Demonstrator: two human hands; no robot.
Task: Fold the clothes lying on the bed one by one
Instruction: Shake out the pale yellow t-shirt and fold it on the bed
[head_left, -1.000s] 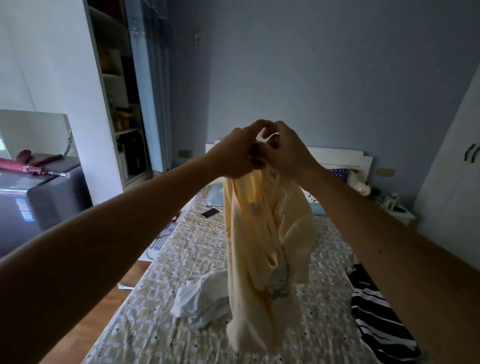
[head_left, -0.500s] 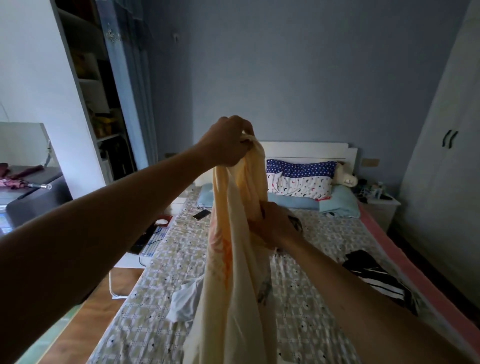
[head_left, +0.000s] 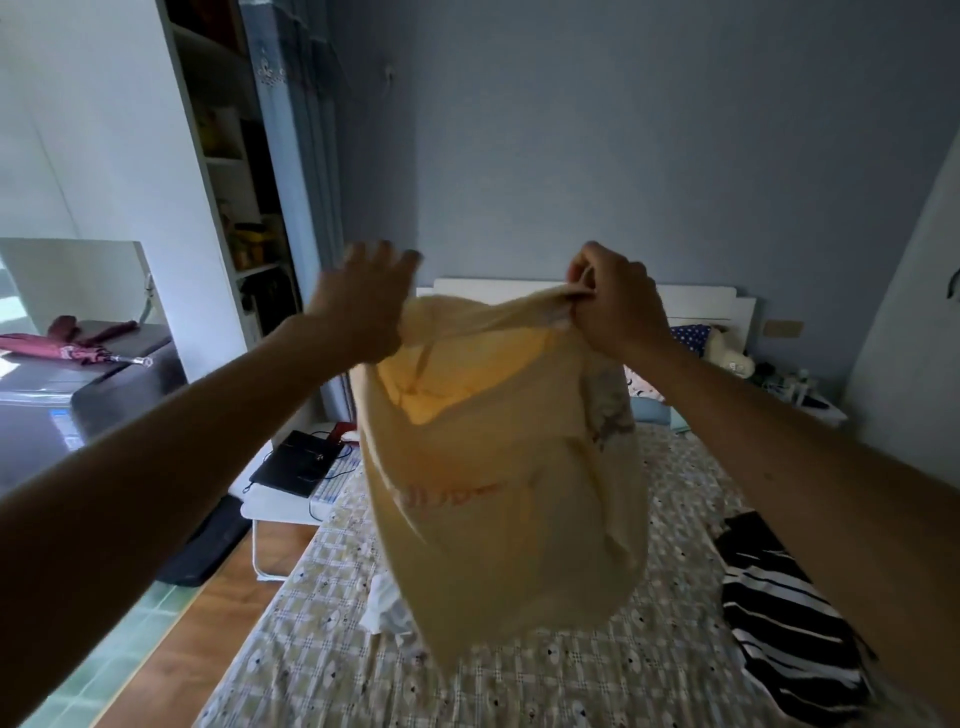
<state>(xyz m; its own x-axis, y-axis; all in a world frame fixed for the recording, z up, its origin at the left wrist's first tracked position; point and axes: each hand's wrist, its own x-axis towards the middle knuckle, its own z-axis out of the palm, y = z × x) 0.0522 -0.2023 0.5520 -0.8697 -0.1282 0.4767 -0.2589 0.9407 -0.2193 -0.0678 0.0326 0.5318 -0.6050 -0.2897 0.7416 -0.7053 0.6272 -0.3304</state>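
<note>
**Clerk:** Item in hand, and where?
**Checker:** One yellow garment (head_left: 498, 467), raised above the bed (head_left: 649, 680), stretched open between both hands.
**Clerk:** Right hand?
**Checker:** Right hand (head_left: 615, 306), fingers curled, pinched the garment's top edge.
**Clerk:** Left hand?
**Checker:** Left hand (head_left: 358, 306) was blurred. Its fingers stood spread upward and the cloth ran in under the palm. Whether the thumb pinched it could not be told.
**Clerk:** Lying on the bed?
**Checker:** One white garment (head_left: 387, 608), crumpled, near the bed's left edge and partly behind the yellow one. One striped garment (head_left: 779, 613), black and white, at the bed's right edge.
**Clerk:** Beside the bed?
**Checker:** One laptop (head_left: 298, 462), on a low white table just left of the bed.
</note>
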